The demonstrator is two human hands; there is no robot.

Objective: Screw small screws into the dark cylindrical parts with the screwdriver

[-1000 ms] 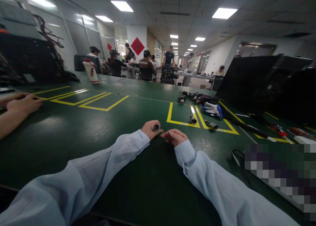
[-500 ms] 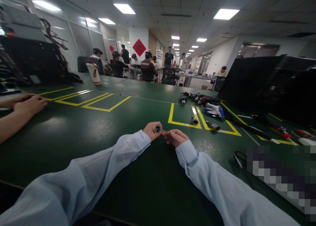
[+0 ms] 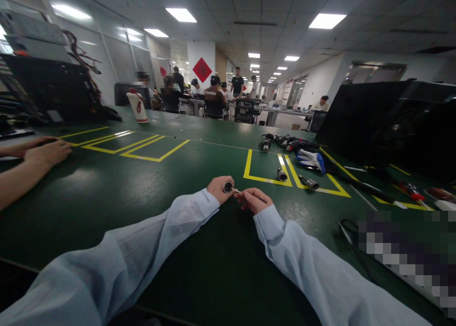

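Note:
My left hand (image 3: 217,188) is closed around a round metal connector (image 3: 228,187), whose open, dark end faces me. A thin metal rod (image 3: 235,190) reaches from the connector's right side to the fingers of my right hand (image 3: 257,200), which pinch it. Its exact kind is too small to tell, and whether its tip enters the connector cannot be made out. Both hands are just above the green table (image 3: 199,264). Past my right hand, a second metal connector (image 3: 281,174) and a third, longer connector (image 3: 311,183) lie on the yellow-taped area.
Several cabled connectors (image 3: 265,144) lie farther back, beside a blue-and-white glove (image 3: 309,161). A red screwdriver (image 3: 411,192) lies at right, near a large black monitor (image 3: 374,122). A white cup (image 3: 137,108) stands at back left. Another person's hands (image 3: 48,153) rest at the left.
The view has shifted very slightly. My hands keep nearly the same hold, with slightly more of the thin rod showing between them.

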